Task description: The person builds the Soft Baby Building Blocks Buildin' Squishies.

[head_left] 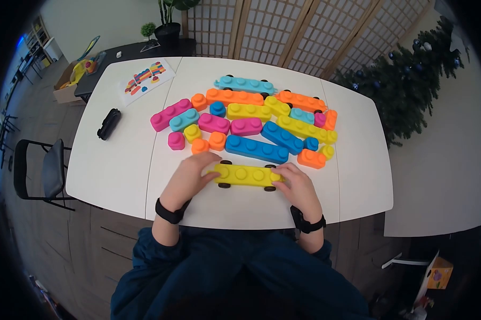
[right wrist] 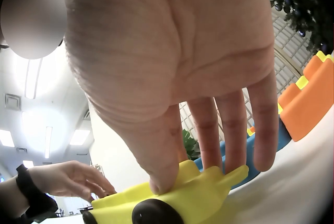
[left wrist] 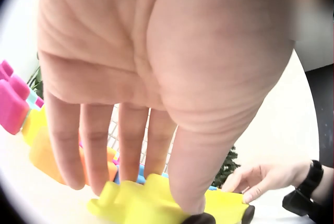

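The yellow wheeled base (head_left: pixel 246 175) sits on the worktop (head_left: pixel 112 170), near the middle of its near edge. Its long axis runs left to right, roughly parallel to that edge, one end towards each hand. Studs face up; dark wheels show along both long sides.

The left hand (head_left: pixel 190 176) grips the left end, fingers clamped on it with the thumb on the near side. The right hand (head_left: pixel 300 188) grips the right end likewise, thumb near, fingers beyond.

Directly beyond the base, a long blue block (head_left: pixel 257 149) lies slantwise, its right end nearer the person; it and the loose blocks around it obstruct the way to the far edge. An orange block (head_left: pixel 311 158) lies beyond the right hand. Near the far edge stand a teal wheeled base (head_left: pixel 244 85) and an orange wheeled base (head_left: pixel 302 101). A printed sheet (head_left: pixel 147 81) lies at the far left corner, a black object (head_left: pixel 109 124) near the left edge.
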`<state>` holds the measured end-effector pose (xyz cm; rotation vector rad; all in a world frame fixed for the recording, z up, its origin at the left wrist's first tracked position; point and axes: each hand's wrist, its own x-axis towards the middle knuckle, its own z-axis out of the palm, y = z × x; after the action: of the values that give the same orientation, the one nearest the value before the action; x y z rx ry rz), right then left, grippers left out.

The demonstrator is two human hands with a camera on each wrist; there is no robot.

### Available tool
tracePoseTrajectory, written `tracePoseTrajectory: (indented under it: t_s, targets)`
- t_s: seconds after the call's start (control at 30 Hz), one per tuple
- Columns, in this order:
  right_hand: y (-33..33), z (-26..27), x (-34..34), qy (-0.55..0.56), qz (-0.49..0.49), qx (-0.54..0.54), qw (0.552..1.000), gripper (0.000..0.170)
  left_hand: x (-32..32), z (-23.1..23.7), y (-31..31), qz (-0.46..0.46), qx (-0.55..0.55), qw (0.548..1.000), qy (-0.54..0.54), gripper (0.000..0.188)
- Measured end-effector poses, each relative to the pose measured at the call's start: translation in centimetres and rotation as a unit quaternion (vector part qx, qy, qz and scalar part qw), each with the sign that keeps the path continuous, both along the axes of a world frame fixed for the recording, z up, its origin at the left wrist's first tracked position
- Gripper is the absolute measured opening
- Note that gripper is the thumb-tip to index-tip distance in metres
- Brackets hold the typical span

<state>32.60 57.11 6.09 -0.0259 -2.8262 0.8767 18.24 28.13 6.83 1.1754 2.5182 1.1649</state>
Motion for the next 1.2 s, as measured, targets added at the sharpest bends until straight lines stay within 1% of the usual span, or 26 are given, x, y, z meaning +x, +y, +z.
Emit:
tracePoseTrajectory:
  t_s: [0.03,0.07,0.1,0.17,0.3,0.37,0.5,0.57,0.6,0.67,0.7,0.77,0.8,0.87,1.03,1.1,1.2]
  targets:
    - [-0.1,0.2,-0.1,0.001,0.000,0.000,1.000,0.031,-0.9,-0.1,-0.7,0.022,0.045,0.999,-0.007,0.042]
    - [-0.1,0.3,-0.1,0.002,0.001,0.005,1.000,0.031,-1.7,0.2,-1.4,0.062,0.062,0.995,0.037,0.039]
    - [-0.2,0.3,0.0,0.002,0.000,0.008,1.000,0.031,-2.7,0.5,-1.8,0.060,0.062,0.996,0.036,0.039]
    - [-0.2,0.2,0.0,-0.002,0.001,0.002,1.000,0.031,-4.2,0.7,-2.8,0.168,0.042,0.969,0.177,0.036]
    - [-0.2,0.3,-0.1,-0.017,-0.003,-0.009,1.000,0.032,-6.3,-0.7,-4.2,0.178,0.000,0.974,0.139,0.036]
    - [-0.3,0.1,0.0,-0.012,-0.005,-0.010,1.000,0.032,-6.8,-1.1,-4.4,0.180,-0.036,0.980,0.070,0.036]
    - [-0.4,0.2,0.0,-0.009,-0.003,-0.006,1.000,0.032,-7.1,-1.3,-4.6,0.186,-0.010,0.981,0.047,0.033]
    - [-0.4,0.2,0.0,-0.016,-0.004,-0.011,1.000,0.032,-6.5,0.0,-4.7,0.213,-0.021,0.973,0.081,0.031]
    - [-0.3,0.2,0.0,-0.022,-0.004,-0.015,1.000,0.032,-6.0,0.7,-4.8,0.213,-0.021,0.974,0.080,0.031]
    - [-0.2,0.2,-0.1,-0.014,0.002,-0.012,1.000,0.033,-4.3,2.5,-4.3,0.197,0.055,0.972,0.113,0.031]
    - [-0.2,0.2,-0.1,-0.006,0.009,-0.008,1.000,0.033,-3.3,3.4,-3.8,0.196,0.054,0.973,0.111,0.031]
    - [-0.3,0.1,-0.1,0.000,0.010,-0.009,1.000,0.032,-1.4,4.7,-2.2,0.055,0.101,0.992,0.058,0.031]
    - [-0.4,0.2,-0.2,0.008,0.011,-0.009,1.000,0.031,-1.0,4.6,-1.6,0.056,0.101,0.992,0.058,0.031]
    - [-0.5,0.1,-0.3,0.009,0.012,-0.010,1.000,0.031,-0.5,3.9,-0.6,-0.010,0.079,0.997,0.018,0.033]
    - [-0.4,0.0,-0.2,0.014,0.013,-0.011,1.000,0.031,-0.1,2.8,0.6,-0.040,0.054,0.998,-0.006,0.034]
    - [-0.5,0.2,-0.2,-0.018,0.003,-0.023,1.000,0.034,0.1,2.1,0.9,-0.046,0.052,0.997,-0.016,0.035]
    - [-0.6,0.3,-0.2,-0.026,0.001,-0.024,0.999,0.034,0.2,1.6,1.1,-0.043,0.043,0.998,-0.015,0.032]
